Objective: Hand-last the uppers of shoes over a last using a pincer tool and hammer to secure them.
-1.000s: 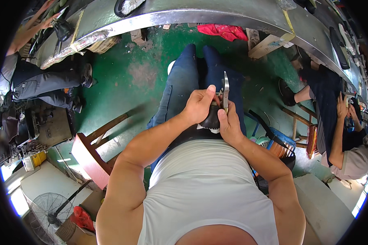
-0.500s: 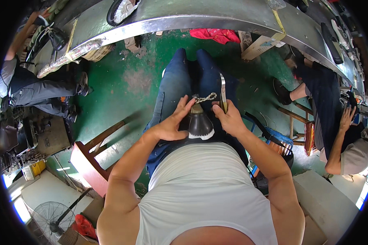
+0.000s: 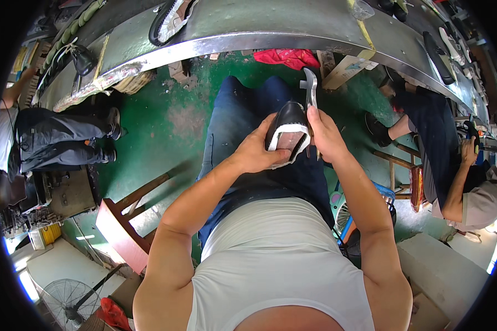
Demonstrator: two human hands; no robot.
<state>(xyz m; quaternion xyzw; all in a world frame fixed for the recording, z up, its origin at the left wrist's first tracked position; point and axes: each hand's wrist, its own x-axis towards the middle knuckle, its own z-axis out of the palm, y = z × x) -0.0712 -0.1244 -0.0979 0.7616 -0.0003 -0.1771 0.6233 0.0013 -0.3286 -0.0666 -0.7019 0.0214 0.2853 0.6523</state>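
A black shoe upper [image 3: 290, 115] is held over my lap, its open side turned up. White edging rings the brown insole [image 3: 291, 139] inside it. My left hand [image 3: 260, 147] is closed around its left side, with the thumb pressed near the lower rim. My right hand [image 3: 327, 134] lies along the shoe's right side, closed on metal lasting pincers [image 3: 310, 88]. Their hooked head points away from me past the toe, and part of the handles is hidden by my fingers. Whether the right fingers also press on the shoe, I cannot tell.
A metal-topped workbench [image 3: 270, 34] runs across ahead, with another black-and-white shoe [image 3: 171, 22] on it. Red cloth [image 3: 290, 58] lies beneath. A wooden stool [image 3: 119, 229] stands at left, a fan [image 3: 69, 300] behind it. People sit on both sides; a blue-framed item [image 3: 345, 223] is by my right.
The shoe has been turned so its insole side faces up, and both hands have moved slightly forward and right. The pincers now lie alongside the shoe. The twisted cord is no longer visible.
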